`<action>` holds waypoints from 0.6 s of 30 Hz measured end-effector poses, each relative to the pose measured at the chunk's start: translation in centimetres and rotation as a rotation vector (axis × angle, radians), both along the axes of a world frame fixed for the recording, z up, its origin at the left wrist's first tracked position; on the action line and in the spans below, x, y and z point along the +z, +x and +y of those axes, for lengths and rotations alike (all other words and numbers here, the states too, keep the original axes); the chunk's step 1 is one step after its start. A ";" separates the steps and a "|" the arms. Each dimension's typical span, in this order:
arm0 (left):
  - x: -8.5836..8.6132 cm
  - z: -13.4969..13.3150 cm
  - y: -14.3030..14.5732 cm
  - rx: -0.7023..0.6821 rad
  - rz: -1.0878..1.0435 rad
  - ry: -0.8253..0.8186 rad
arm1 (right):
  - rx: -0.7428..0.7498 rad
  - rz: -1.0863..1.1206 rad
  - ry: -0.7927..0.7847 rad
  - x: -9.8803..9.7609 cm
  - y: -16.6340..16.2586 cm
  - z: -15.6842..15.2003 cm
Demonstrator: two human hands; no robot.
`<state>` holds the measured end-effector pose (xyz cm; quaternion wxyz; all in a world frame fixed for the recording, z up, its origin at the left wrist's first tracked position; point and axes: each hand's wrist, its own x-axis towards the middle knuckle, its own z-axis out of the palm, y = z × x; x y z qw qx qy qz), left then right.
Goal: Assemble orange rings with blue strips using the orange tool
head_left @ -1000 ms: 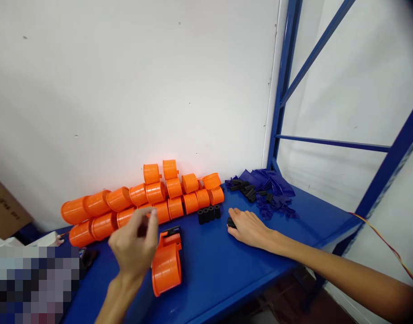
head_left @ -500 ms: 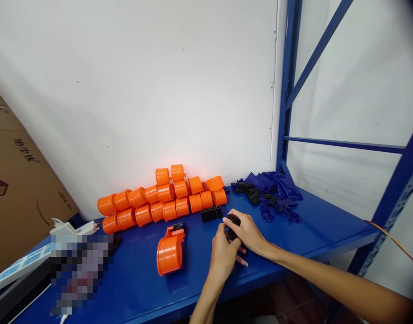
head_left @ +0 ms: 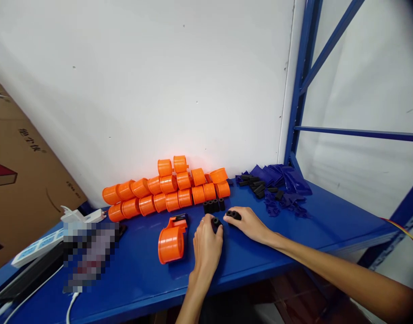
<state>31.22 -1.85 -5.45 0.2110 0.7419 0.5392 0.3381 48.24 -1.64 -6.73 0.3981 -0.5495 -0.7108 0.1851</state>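
Landmark for all places below: a row of four matt black hollow tubes point(head_left: 213, 206), upright, side by side on a blue tabletop point(head_left: 132, 274).

Item 1. My left hand point(head_left: 208, 238), on the near side of the row: thumb and fingers closed around a single black tube point(head_left: 216, 222), open end up. Whether more sit under the palm, I cannot tell.

Item 2. My right hand point(head_left: 249, 225), right of the row and nearer: curled around a pair of black tubes point(head_left: 236, 216), open ends up. Their lower ends are hidden from me.

Item 3. Handling, in my judgement: light grip, bores vertical, ends level, bases flat before the fingers loosen; knuckles clear of the row, as a nudge could topple it.

Item 4. Glossy orange plastic cylinder with side arm point(head_left: 172, 245), left of the row and nearer. Stacked orange plastic cylinders point(head_left: 172, 201), left and behind. Loose black tubes point(head_left: 259, 189) and dark-blue plastic pieces point(head_left: 301, 182), right.

Item 5. Writing: brown cardboard box point(head_left: 31, 189), far left of the row, dark Chinese-looking characters, a smaller line lower; I cannot read either surely. Tubes and cylinders: no lettering visible to me.
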 end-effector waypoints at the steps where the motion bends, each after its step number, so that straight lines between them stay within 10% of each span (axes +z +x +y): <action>1: 0.1 0.0 -0.1 0.000 0.038 0.011 | 0.032 -0.013 -0.013 0.0 -0.1 0.1; 11: 0.6 1.0 0.3 -0.009 0.239 -0.045 | 0.171 -0.070 -0.045 0.5 0.1 0.8; 18: 1.0 1.8 0.2 -0.028 0.247 -0.119 | -0.142 0.037 0.011 -0.2 3.1 2.5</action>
